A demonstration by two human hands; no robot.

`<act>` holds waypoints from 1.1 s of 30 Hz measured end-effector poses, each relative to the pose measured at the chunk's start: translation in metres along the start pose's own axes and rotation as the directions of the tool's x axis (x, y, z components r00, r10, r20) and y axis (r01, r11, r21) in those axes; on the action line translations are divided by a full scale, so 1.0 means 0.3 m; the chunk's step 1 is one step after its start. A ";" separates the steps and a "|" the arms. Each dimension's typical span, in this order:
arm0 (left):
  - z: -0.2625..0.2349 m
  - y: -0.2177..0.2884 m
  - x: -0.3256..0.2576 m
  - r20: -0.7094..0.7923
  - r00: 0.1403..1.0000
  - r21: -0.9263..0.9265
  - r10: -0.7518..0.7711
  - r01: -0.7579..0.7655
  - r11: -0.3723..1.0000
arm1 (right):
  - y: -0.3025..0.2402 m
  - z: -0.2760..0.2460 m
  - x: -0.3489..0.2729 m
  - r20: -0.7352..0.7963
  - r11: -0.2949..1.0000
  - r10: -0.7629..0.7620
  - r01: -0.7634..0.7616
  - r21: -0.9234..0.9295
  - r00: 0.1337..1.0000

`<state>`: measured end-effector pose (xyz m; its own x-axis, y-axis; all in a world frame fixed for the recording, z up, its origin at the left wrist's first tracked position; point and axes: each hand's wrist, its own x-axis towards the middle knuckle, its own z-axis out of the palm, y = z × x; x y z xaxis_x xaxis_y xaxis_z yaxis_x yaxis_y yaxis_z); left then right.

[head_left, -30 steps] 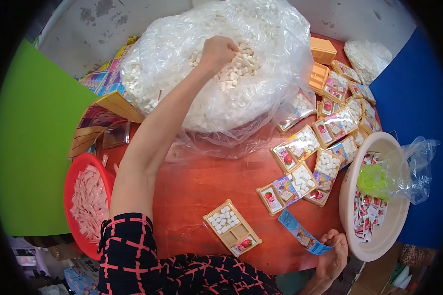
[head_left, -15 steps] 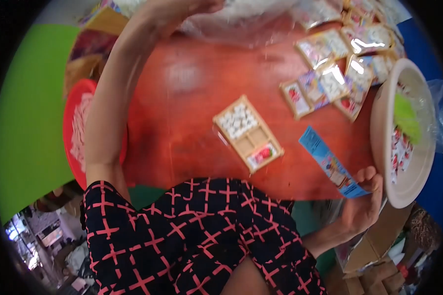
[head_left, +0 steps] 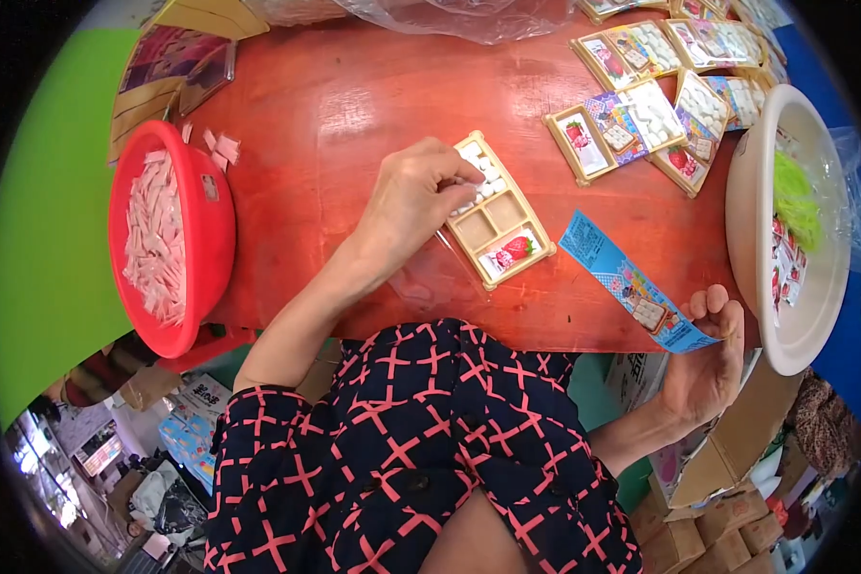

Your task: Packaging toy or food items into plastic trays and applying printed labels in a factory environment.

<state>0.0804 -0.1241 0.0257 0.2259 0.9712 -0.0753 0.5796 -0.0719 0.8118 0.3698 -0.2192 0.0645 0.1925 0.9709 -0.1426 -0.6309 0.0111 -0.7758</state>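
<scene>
A tan tray point(head_left: 474, 228) with compartments lies on the table in front of me. Small white pieces point(head_left: 489, 182) fill its far part, and a strawberry-printed sachet point(head_left: 513, 252) sits in the near compartment; two small compartments between them hold nothing. My left hand point(head_left: 413, 196) reaches over the far part, thumb and forefinger bent together in a pinch among the white pieces. What the fingertips hold, if anything, is hidden. At the right table edge, my right hand point(head_left: 706, 362) grips the near end of a long blue printed card strip point(head_left: 631, 292), which extends over the table.
A red basin point(head_left: 217, 230) of pale pink sachets stands left, some loose sachets point(head_left: 222, 148) beside it. Packed trays point(head_left: 631, 124) pile up far right. A white basin point(head_left: 748, 210) with sachets and green shreds stands at right. Clear plastic point(head_left: 469, 17) lies at the far edge.
My left hand has come back from the far edge down to the tray's white pieces. My right hand still holds the blue card strip in nearly the same place.
</scene>
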 end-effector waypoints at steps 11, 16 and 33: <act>-0.009 0.013 -0.012 -0.139 0.988 0.011 0.061 -0.060 0.998 | 0.001 -0.013 0.016 -0.021 1.000 0.015 -0.015 0.005 1.000; -0.005 -0.061 -0.020 -0.217 0.942 0.091 0.258 -0.243 0.966 | 0.012 -0.008 0.020 -0.001 0.999 0.011 -0.011 0.033 1.000; 0.053 -0.063 -0.030 0.307 0.909 0.596 0.283 -0.416 0.687 | 0.009 -0.048 0.031 0.059 0.999 0.027 -0.028 0.019 0.998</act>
<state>0.0799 -0.1351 0.0018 0.6099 0.7923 -0.0165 0.7710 -0.5884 0.2436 0.3806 -0.2135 0.0522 0.1309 0.9832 -0.1272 -0.6502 -0.0117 -0.7597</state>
